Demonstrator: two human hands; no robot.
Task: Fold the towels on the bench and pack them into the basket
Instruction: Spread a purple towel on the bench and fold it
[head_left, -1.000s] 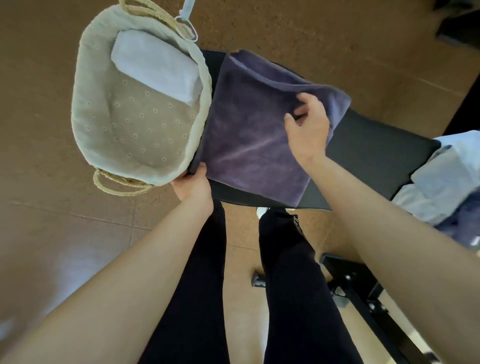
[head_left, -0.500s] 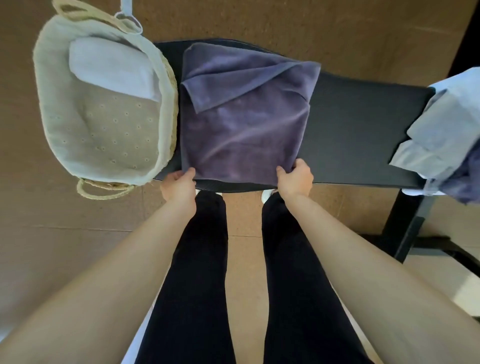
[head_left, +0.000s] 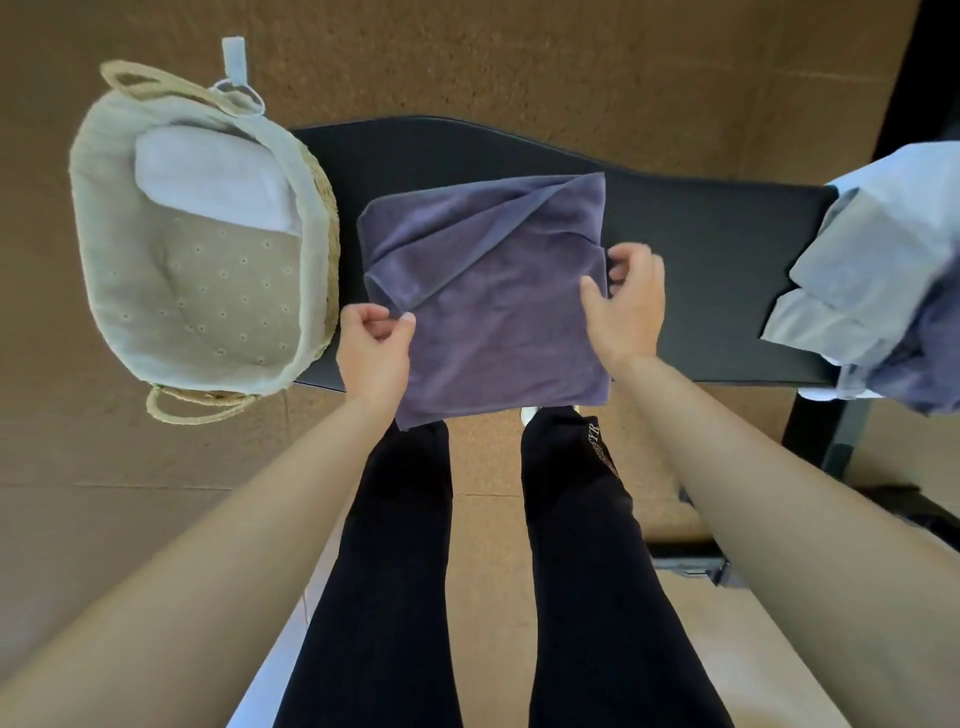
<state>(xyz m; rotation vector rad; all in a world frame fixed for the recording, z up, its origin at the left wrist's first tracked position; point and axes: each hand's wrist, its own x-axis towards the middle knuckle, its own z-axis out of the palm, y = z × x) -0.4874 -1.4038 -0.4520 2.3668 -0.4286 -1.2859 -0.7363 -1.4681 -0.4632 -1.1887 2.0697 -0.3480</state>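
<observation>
Head view: left hand (head_left: 373, 340) pinches the left edge of the dusky purple terry towel (head_left: 493, 332) and right hand (head_left: 627, 306) grips its right edge. The towel lies part-folded on the black padded surface (head_left: 691, 270), beside the cloth-lined wicker basket (head_left: 104, 291).

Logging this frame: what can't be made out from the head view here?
Head view, the only camera:
1. pile of unfolded towels: cut off by the right edge, so the count is unclear.
2. purple towel: its top layer covers those beneath, so the number of folds is unclear.
3. lettering on the trouser leg: too small and blurred to read.
4. basket: anything under the white towel is hidden.
</observation>
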